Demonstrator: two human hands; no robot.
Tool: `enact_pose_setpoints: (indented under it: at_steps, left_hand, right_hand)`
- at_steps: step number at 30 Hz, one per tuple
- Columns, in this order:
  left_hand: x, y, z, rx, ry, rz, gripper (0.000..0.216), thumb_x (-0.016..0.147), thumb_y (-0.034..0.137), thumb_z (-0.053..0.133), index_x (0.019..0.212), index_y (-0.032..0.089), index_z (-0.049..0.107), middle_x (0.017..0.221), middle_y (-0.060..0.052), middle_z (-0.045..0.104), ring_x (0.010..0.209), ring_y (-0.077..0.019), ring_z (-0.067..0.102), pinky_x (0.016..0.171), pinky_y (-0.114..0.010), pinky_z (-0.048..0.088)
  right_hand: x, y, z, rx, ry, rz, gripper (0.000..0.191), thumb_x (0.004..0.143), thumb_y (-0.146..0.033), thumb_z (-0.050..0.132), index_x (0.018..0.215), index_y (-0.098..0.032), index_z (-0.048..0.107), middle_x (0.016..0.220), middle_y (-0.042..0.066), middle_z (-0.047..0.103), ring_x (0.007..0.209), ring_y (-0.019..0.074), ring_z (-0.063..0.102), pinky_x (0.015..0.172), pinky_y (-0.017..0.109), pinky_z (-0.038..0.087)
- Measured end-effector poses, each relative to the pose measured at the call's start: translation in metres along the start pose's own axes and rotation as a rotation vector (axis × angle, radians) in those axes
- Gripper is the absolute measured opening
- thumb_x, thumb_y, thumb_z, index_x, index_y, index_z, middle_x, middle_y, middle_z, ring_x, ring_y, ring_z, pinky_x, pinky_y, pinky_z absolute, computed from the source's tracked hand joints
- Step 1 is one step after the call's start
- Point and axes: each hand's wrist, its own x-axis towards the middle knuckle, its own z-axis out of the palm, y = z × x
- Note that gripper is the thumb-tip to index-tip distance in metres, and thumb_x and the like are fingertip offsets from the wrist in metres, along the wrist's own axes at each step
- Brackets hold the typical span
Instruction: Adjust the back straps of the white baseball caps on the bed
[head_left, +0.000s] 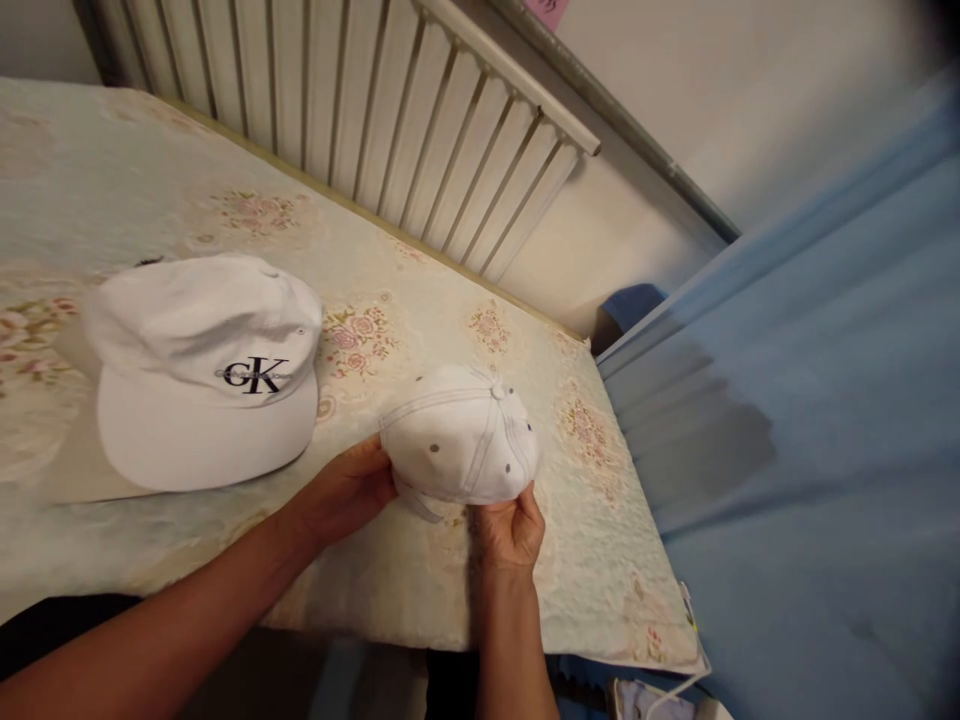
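A white baseball cap with grey stitching and small eyelets is held up over the bed by both my hands. My left hand closes on its left edge, with the fingers partly hidden behind the cap. Its lower right edge is pinched by my right hand. A strap end hangs from the cap's underside between the hands. To the left, apart from my hands, another white cap rests on the bed, its brim facing me and black letters on its front.
The bed has a pale floral cover. Along its far side runs a slatted white railing. A blue curtain hangs at the right. Below the bed's near right corner lie a white cable and some items.
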Motion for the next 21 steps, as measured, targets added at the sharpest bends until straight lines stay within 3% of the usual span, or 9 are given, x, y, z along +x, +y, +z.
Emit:
enact_pose_setpoints:
  at_steps: [5,7,12,17,21]
  left_hand:
    - [0.004,0.004,-0.002,-0.004,0.013,0.032,0.003,0.085,0.019,0.063,0.085,0.016,0.063,0.067,0.002,0.06,0.063,-0.0103,0.053,0.064,-0.022,0.048]
    - [0.006,0.003,-0.005,-0.003,-0.002,0.031,0.013,0.086,0.019,0.062,0.074,0.015,0.059,0.061,0.003,0.054,0.058,-0.0092,0.05,0.061,-0.021,0.046]
    - [0.008,-0.002,-0.011,-0.031,0.0,-0.048,0.019,0.086,0.024,0.061,0.07,0.014,0.057,0.061,0.0,0.055,0.058,-0.0109,0.052,0.064,-0.026,0.05]
    - [0.009,-0.006,-0.015,-0.06,0.091,-0.089,0.009,0.085,0.021,0.062,0.087,0.013,0.065,0.075,-0.005,0.066,0.075,-0.0164,0.065,0.085,-0.036,0.052]
    - [0.008,-0.008,-0.014,-0.015,0.125,-0.106,0.009,0.084,0.017,0.062,0.09,0.013,0.066,0.079,-0.006,0.069,0.08,-0.0179,0.068,0.09,-0.035,0.052]
  right_hand:
    - [0.007,-0.006,-0.008,-0.052,0.034,0.042,0.028,0.082,-0.03,0.057,0.104,-0.018,0.07,0.114,0.008,0.071,0.12,0.0234,0.058,0.109,0.051,0.036]
    - [0.011,-0.008,-0.013,-0.045,0.038,0.044,0.031,0.081,-0.033,0.059,0.105,-0.017,0.069,0.113,0.009,0.072,0.12,0.0242,0.058,0.11,0.052,0.034]
    - [0.019,-0.012,-0.027,-0.06,0.044,0.019,0.032,0.081,-0.035,0.059,0.105,-0.016,0.07,0.11,0.01,0.073,0.122,0.024,0.056,0.112,0.051,0.031]
    - [0.024,-0.018,-0.032,-0.05,0.119,-0.034,0.03,0.086,-0.034,0.053,0.103,-0.016,0.07,0.113,0.009,0.072,0.127,0.0212,0.053,0.114,0.048,0.029]
    - [0.023,-0.023,-0.027,-0.026,0.095,-0.083,0.03,0.087,-0.035,0.054,0.107,-0.019,0.068,0.119,0.008,0.069,0.132,0.02,0.047,0.114,0.049,0.028]
